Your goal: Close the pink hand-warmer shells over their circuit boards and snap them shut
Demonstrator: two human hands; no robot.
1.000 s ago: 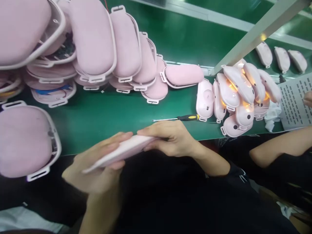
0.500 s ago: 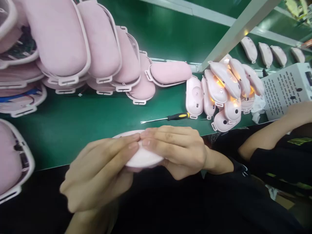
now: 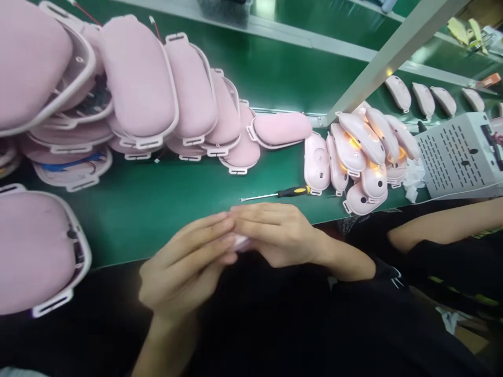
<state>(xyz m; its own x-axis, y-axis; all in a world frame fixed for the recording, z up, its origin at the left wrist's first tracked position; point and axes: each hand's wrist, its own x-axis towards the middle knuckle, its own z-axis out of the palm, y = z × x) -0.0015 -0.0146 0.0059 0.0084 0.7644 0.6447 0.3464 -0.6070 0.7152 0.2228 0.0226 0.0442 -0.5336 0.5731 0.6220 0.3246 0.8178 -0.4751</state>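
Observation:
Both of my hands are closed around a pale pink rounded plastic casing (image 3: 240,242), held just over the near edge of the green bench. My left hand (image 3: 186,262) wraps it from the left, and my right hand (image 3: 277,233) grips the other end, fingertips meeting on top. Only a small strip of the casing shows between the fingers; the rest is hidden. Just beyond my hands lies a screwdriver (image 3: 293,192) with a black and yellow handle, its blade pointing left.
Overlapping pink padded casings (image 3: 139,84) fill the left of the green bench (image 3: 176,209); some show wires and boards. To the right are smaller pink units (image 3: 356,157), several glowing orange, and a perforated metal box (image 3: 456,152). A metal post (image 3: 389,60) rises behind; a co-worker's arm (image 3: 444,225) is at right.
The view has shifted, so the bench items sit further right. My hands have closed further over the casing, which was broadly visible before and is now mostly covered.

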